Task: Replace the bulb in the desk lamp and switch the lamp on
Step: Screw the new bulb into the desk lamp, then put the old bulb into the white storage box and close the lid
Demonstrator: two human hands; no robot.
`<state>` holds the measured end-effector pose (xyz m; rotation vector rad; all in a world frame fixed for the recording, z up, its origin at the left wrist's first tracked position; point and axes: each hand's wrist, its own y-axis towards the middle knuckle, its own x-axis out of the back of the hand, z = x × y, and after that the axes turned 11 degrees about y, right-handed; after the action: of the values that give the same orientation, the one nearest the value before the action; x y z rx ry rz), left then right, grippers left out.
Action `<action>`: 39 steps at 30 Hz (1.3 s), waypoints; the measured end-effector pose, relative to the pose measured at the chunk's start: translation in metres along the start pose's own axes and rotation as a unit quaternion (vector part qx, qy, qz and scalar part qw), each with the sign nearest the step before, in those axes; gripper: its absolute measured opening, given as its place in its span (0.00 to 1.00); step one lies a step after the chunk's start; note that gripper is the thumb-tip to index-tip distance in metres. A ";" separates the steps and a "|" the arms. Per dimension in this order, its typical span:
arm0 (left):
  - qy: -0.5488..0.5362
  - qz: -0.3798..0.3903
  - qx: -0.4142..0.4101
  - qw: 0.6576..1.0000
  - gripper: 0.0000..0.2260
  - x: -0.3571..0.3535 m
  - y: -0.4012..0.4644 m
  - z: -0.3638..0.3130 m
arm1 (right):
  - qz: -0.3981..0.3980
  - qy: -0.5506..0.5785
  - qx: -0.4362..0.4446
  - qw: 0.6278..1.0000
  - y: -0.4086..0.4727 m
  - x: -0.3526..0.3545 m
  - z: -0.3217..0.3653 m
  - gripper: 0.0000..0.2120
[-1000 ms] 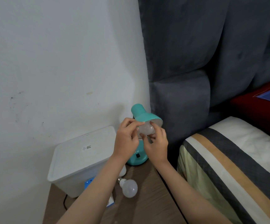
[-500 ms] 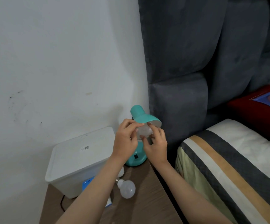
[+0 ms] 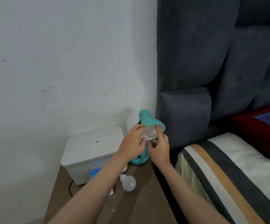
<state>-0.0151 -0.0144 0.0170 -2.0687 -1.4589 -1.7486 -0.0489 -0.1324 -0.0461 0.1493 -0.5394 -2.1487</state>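
Note:
A small teal desk lamp (image 3: 148, 121) stands at the back of a wooden nightstand (image 3: 140, 204), its shade tilted toward me. A white bulb (image 3: 151, 133) sits in the shade's mouth. My left hand (image 3: 133, 143) grips the bulb from the left, fingers on its upper side. My right hand (image 3: 161, 147) holds it from the right and below, index finger up on the glass. The lamp's base (image 3: 140, 160) shows below my hands. A second white bulb (image 3: 128, 183) lies loose on the nightstand, by my left forearm.
A white lidded plastic box (image 3: 92, 151) fills the nightstand's left side, a blue item (image 3: 95, 172) in front of it. A white wall lies behind. A grey padded headboard (image 3: 211, 70) and a bed with striped bedding (image 3: 228, 175) are on the right.
Both hands stay on the bulb in the shade, with the fingers shifted slightly around it. The view has drifted a little.

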 end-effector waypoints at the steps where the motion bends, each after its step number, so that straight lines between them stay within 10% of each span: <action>1: -0.003 0.010 0.011 1.000 0.19 0.002 -0.007 -0.002 | 0.002 -0.003 0.001 1.000 -0.004 0.002 0.005 0.31; 10: -0.008 0.025 0.169 0.985 0.22 0.029 -0.091 0.021 | 0.008 -0.044 0.045 0.998 -0.041 0.004 0.047 0.23; 21: 0.047 -0.005 0.346 0.937 0.32 0.083 -0.151 0.122 | 0.193 -0.108 -0.041 0.974 -0.038 -0.065 0.043 0.29; 31: 0.000 0.052 0.369 0.928 0.41 0.085 -0.139 0.177 | 0.291 -0.168 -0.097 0.937 -0.005 -0.102 0.018 0.53; 39: -0.050 0.048 0.391 0.918 0.34 0.078 -0.131 0.185 | 0.318 -0.212 -0.110 0.918 0.004 -0.115 0.022 0.46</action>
<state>0.0247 0.2117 -0.0503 -1.7433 -1.6666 -0.8002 0.0160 -0.0358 -0.0345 -0.5610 -0.4944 -1.5736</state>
